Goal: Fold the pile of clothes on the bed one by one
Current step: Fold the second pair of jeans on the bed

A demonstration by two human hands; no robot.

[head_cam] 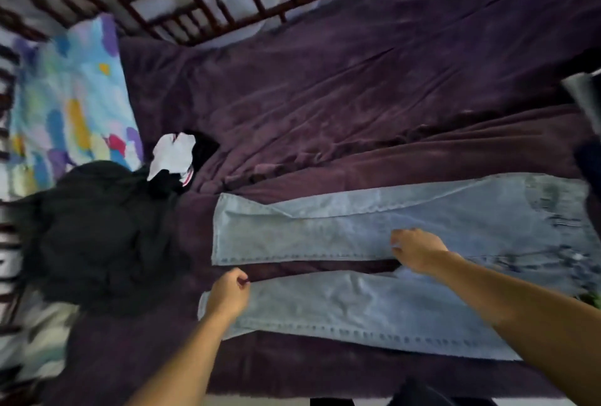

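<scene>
Two bare hands work one pair of pale jeans (357, 230), spread flat on the purple bed (357, 97). The left hand (229, 296) grips the near leg's hem, and the right hand (418, 251) curls onto the far leg's edge. One dark clothes pile (97, 233) lies just past the hems – a white garment (172, 155) and one patterned pillow (71, 97) beyond.

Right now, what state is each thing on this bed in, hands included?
jeans: unfolded, flat, legs apart.
left hand: grips the near leg's hem.
right hand: on the far leg, grip unclear.
black clothes pile: crumpled, unfolded.
white garment: crumpled at the pile's edge.
purple bedcover: wrinkled.
</scene>
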